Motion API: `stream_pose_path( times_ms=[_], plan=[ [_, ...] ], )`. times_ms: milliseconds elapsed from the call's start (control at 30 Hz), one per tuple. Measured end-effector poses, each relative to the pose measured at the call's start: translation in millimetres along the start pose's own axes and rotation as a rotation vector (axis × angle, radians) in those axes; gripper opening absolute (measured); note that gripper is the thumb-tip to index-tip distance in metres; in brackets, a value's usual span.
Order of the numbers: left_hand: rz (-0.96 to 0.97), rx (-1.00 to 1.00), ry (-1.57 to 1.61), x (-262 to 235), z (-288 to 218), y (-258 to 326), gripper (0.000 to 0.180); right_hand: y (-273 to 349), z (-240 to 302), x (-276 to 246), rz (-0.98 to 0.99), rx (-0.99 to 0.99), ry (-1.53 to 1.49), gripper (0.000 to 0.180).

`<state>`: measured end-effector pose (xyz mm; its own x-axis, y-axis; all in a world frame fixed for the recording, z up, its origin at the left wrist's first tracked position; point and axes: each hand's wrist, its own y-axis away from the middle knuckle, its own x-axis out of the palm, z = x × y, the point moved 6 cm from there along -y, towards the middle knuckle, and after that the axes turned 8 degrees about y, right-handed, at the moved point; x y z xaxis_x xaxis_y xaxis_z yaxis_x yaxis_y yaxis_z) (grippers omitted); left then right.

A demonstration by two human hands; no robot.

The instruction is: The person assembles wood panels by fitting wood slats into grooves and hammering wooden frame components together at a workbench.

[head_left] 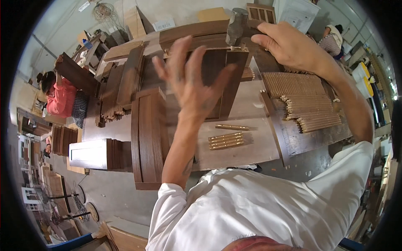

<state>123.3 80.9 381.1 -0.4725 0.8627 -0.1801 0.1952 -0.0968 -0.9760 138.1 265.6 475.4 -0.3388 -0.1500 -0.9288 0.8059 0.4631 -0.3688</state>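
My right hand (291, 44) is closed around the handle of a hammer. Its grey metal head (237, 27) is above the far end of a dark brown wooden panel (211, 69), close to a narrow light-coloured end edge with small pegs. My left hand (189, 77) hovers over the same panel with fingers spread, slightly blurred and holding nothing. Nearer to me on the table lie a small set of notched wooden strips (226, 141) and one loose strip (231, 126).
Rows of notched strips (313, 112) lie on a dark board at right. A long framed panel (148, 140) and slat stacks (113, 88) occupy the left. A person in pink (62, 98) handles a dark board at far left; another person (333, 39) is at back right.
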Motion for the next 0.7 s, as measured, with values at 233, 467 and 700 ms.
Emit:
stream_pose_path(
  times_ms=[233, 467, 700],
  plan=[
    [0.283, -0.887, 1.02, 14.7, 98.8, 32.0, 0.062, -11.0, 0.9, 2.1, 0.099, 0.049, 0.039, 0.032],
    [0.211, -1.019, 1.17, 18.9, 98.5, 49.4, 0.028, -59.3, 60.3, -23.9, -0.318, -0.145, -0.096, 0.028],
    [0.201, -1.01, 1.239, 20.9, 97.4, 53.2, 0.026, -73.4, 66.1, 23.7, -0.031, -0.128, 0.076, 0.033]
  ],
)
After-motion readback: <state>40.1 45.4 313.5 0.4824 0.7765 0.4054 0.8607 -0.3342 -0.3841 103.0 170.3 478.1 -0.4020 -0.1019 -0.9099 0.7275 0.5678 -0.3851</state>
